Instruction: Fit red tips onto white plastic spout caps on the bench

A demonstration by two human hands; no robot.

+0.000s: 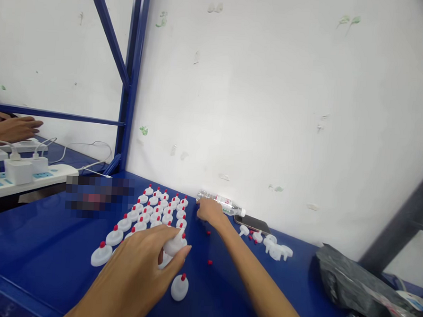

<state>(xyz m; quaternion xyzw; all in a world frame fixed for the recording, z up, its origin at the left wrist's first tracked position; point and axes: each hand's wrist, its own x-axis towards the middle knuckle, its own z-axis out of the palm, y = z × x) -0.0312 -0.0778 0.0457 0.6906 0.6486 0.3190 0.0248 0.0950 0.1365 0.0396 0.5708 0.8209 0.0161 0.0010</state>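
My left hand (145, 259), in the lower middle, pinches a white plastic nozzle cap (174, 244) between thumb and fingers. Its pale spout points up, with no red tip seen on it. Rows of similar white nozzle caps with red tips (143, 217) stand on the blue table beyond and to the left of this hand. A single red-tipped nozzle cap (179, 288) stands nearer to me. My right hand (209, 210) reaches toward the wall, fingers curled together beside a clear plastic bottle (226, 205); what they hold, if anything, is hidden.
Loose red tips (210, 262) lie below my right hand. Untipped white caps (275, 249) and a dark phone (252, 224) are at right, near a black plastic bag (364, 289). A power strip (51, 173) and another person's hand (16, 128) are at left, past the blue post (132, 78).
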